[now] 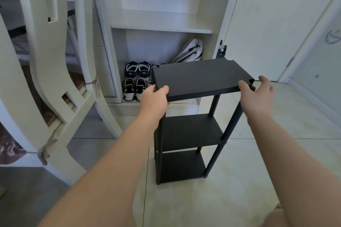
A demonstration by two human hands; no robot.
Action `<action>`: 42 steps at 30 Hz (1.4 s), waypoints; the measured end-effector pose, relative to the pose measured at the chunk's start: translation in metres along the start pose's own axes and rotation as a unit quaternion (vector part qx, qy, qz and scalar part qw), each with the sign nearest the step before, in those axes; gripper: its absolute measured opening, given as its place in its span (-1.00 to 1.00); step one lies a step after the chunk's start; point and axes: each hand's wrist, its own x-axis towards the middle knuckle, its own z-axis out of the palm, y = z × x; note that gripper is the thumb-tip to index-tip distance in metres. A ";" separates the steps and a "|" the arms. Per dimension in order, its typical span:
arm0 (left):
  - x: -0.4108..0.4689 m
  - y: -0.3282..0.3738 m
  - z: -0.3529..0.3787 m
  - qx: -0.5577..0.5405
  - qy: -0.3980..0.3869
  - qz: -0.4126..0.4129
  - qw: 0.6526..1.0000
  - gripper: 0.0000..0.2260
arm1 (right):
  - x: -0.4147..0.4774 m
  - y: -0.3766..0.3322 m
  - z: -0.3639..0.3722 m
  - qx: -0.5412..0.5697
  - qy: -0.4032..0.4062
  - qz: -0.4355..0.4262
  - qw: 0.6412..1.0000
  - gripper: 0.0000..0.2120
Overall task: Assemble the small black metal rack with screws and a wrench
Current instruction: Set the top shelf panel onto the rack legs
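- On the pale tiled floor (239,180), before a white cabinet (162,22) holding dark sneakers (137,70), stands the small black metal three-shelf rack (191,131).
- The left hand (155,99) grips the near-left corner of its top shelf (201,77).
- The right hand (256,96) clasps the near-right corner.

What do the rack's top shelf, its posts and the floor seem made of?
Top shelf: matte black, thin-edged, no glare; likely painted metal, though coated board would look alike. Posts: round matte black tubes, probably metal. Floor: pale smooth tiles, shown by grout lines.
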 end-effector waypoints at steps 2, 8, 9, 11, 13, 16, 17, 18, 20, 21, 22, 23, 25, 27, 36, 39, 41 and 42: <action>0.006 0.001 -0.006 -0.003 -0.010 0.009 1.000 -0.86 | 0.004 0.004 0.001 0.021 -0.012 0.017 1.000 -0.36; 0.007 -0.003 -0.012 0.143 0.057 0.027 0.988 -0.54 | 0.005 0.009 0.000 0.097 -0.075 0.052 0.991 -0.55; 0.003 -0.003 -0.011 0.228 0.128 0.080 0.962 -0.51 | 0.006 0.009 0.000 0.107 -0.072 0.057 0.990 -0.56; -0.013 0.005 -0.006 0.280 0.210 0.252 0.902 -0.68 | 0.006 0.010 0.001 0.121 -0.069 0.064 0.988 -0.59; -0.027 0.007 0.006 0.255 0.129 0.303 0.909 -0.83 | 0.004 0.010 0.002 0.123 -0.065 0.063 0.988 -0.61; -0.044 0.001 0.026 0.247 -0.117 0.069 0.959 -0.66 | 0.001 0.009 0.003 0.132 -0.058 0.063 0.988 -0.64; -0.047 0.000 0.030 0.208 -0.169 -0.032 0.963 -0.62 | 0.000 0.009 0.003 0.136 -0.057 0.064 0.987 -0.64; -0.046 -0.001 0.033 0.159 -0.186 -0.098 0.965 -0.61 | -0.001 0.008 0.002 0.137 -0.057 0.065 0.987 -0.63; -0.040 0.001 0.035 0.075 -0.154 -0.134 0.976 -0.62 | -0.005 0.008 0.000 0.132 -0.055 0.068 0.987 -0.59; -0.036 0.002 0.035 0.043 -0.134 -0.137 0.981 -0.64 | -0.007 0.009 -0.002 0.127 -0.053 0.069 0.988 -0.57; -0.034 0.003 0.035 0.021 -0.120 -0.138 0.983 -0.65 | -0.008 0.009 -0.003 0.123 -0.051 0.068 0.989 -0.56; -0.033 0.003 0.035 0.010 -0.114 -0.139 0.984 -0.66 | -0.010 0.009 -0.004 0.117 -0.050 0.065 0.990 -0.55; -0.031 0.004 0.034 0.002 -0.102 -0.139 0.985 -0.67 | -0.012 0.007 -0.006 0.102 -0.053 0.062 0.991 -0.55; -0.026 0.005 0.032 -0.015 -0.084 -0.141 0.986 -0.68 | -0.018 0.002 -0.006 0.088 -0.063 0.058 0.992 -0.54; -0.006 0.004 0.013 -0.074 -0.043 -0.115 0.990 -0.65 | -0.061 -0.019 0.001 0.067 -0.163 0.116 0.977 -0.39; -0.022 -0.002 0.025 -0.074 -0.155 -0.122 0.978 -0.57 | -0.047 -0.022 -0.007 0.075 -0.137 0.140 0.978 -0.40; -0.032 -0.005 0.034 -0.073 -0.210 -0.127 0.967 -0.59 | -0.045 -0.022 -0.004 0.122 -0.143 0.156 0.970 -0.55; -0.033 -0.006 0.035 -0.072 -0.227 -0.129 0.963 -0.61 | -0.044 -0.023 -0.002 0.148 -0.144 0.163 0.965 -0.62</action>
